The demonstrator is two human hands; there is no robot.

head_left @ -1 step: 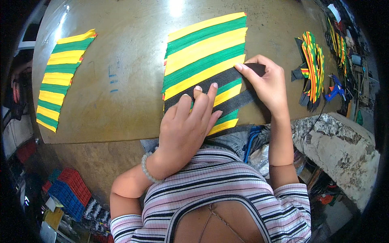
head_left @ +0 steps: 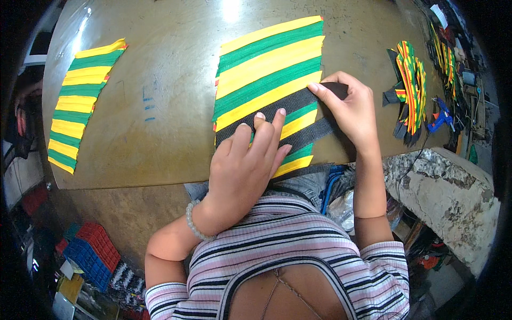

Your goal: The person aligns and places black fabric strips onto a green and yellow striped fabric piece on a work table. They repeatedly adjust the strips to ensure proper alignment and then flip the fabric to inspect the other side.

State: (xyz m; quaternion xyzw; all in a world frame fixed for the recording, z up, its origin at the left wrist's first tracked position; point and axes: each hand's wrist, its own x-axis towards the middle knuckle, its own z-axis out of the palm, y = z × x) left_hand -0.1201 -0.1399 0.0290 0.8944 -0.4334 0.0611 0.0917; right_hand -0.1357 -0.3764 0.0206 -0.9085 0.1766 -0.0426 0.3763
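A green and yellow striped mat (head_left: pixel 266 64) lies at the near edge of the brown table (head_left: pixel 170 69). A black strap (head_left: pixel 290 104) runs slantwise across the mat, and a second black band (head_left: pixel 312 136) lies just below it. My left hand (head_left: pixel 242 168) rests on the mat's near part, fingers together, their tips pressing the strap down. At the mat's right edge, my right hand (head_left: pixel 346 109) pinches the strap's end between thumb and fingers.
A second striped mat (head_left: pixel 80 101) lies at the table's left edge. A pile of striped and black strips (head_left: pixel 410 88) and a blue glue gun (head_left: pixel 440 114) sit at the right. A concrete block (head_left: pixel 453 197) stands right of me; blue and red crates (head_left: pixel 90 250) are on the floor at the left.
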